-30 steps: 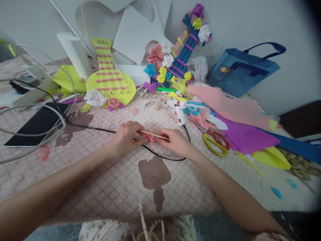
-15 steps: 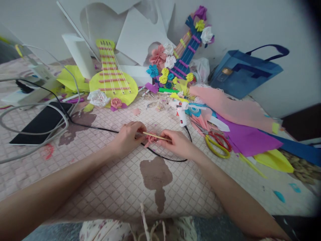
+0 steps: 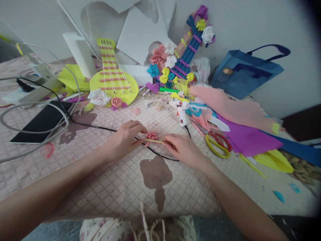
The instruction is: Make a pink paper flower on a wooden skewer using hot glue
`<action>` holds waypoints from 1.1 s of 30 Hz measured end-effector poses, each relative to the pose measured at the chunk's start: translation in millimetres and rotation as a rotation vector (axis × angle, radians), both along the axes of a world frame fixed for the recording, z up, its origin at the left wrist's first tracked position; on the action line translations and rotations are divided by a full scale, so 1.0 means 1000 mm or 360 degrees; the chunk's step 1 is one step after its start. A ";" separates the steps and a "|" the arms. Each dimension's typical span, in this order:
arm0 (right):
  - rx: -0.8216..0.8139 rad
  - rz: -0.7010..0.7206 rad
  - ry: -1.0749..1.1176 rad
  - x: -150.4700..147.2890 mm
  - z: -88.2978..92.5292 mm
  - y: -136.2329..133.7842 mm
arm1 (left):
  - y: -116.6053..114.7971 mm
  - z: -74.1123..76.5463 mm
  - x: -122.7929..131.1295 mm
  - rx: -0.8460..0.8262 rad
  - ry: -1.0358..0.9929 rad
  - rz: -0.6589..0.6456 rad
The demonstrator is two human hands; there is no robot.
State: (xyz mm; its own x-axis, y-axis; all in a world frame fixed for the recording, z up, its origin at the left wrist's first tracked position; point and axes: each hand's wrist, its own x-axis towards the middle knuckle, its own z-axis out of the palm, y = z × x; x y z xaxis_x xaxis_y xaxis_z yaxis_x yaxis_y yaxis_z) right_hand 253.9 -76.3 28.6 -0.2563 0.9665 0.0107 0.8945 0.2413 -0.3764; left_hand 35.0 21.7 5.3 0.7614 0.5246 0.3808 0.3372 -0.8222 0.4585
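Note:
A thin pale stick (image 3: 155, 141) lies level between my two hands, in front of a small pink paper flower (image 3: 151, 135). My right hand (image 3: 184, 147) pinches the stick's right end between thumb and fingers. At the other end is my left hand (image 3: 126, 137), its fingers curled and its thumb tip against the stick, close beside the flower. Part of the flower's lower edge shows under the stick. A black cable (image 3: 150, 149) runs beneath both hands. Behind my right hand a white glue gun (image 3: 182, 115) stands on the table.
Scissors with red and yellow handles (image 3: 217, 147) and purple paper (image 3: 250, 137) lie to the right. At the back are a yellow paper guitar (image 3: 112, 83), a blue flowered one (image 3: 187, 57) and a blue bag (image 3: 244, 72). A black tablet (image 3: 41, 122) lies left under grey cable loops.
The stick has come down and nearer to me, from across the flower to its front edge, so more of the flower shows. My right hand has shifted slightly right and toward me.

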 end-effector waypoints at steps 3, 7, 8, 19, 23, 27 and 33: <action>-0.0046 -0.0042 -0.0072 -0.005 0.002 -0.004 | 0.001 0.000 -0.001 0.0045 0.0072 -0.0086; 0.0021 -0.0025 -0.0158 -0.010 -0.003 -0.009 | -0.001 0.005 -0.004 0.0044 0.0215 -0.0181; 0.0059 -0.0022 -0.0177 -0.011 -0.005 -0.009 | -0.003 0.006 -0.004 0.0062 0.0249 -0.0200; 0.0076 -0.0064 -0.0259 -0.012 -0.006 -0.010 | -0.015 0.001 0.001 0.0314 0.0516 -0.0152; 0.0046 -0.0091 -0.0268 -0.009 -0.005 -0.010 | -0.015 -0.001 0.002 0.0292 0.0466 -0.0164; 0.0004 -0.0112 -0.0300 -0.006 -0.002 -0.010 | -0.015 -0.002 0.003 0.0192 0.0371 -0.0205; -0.0049 -0.0119 -0.0283 -0.005 0.001 -0.009 | -0.018 -0.008 0.007 0.0119 0.0204 -0.0107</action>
State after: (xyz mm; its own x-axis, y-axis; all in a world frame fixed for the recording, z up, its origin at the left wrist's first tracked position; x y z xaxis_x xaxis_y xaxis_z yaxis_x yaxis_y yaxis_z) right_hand 248.6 -85.7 29.3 -0.1790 0.9821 -0.0583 0.9625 0.1625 -0.2172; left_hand 41.5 4.1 -3.0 0.8386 0.4448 0.3144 0.3322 -0.8751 0.3519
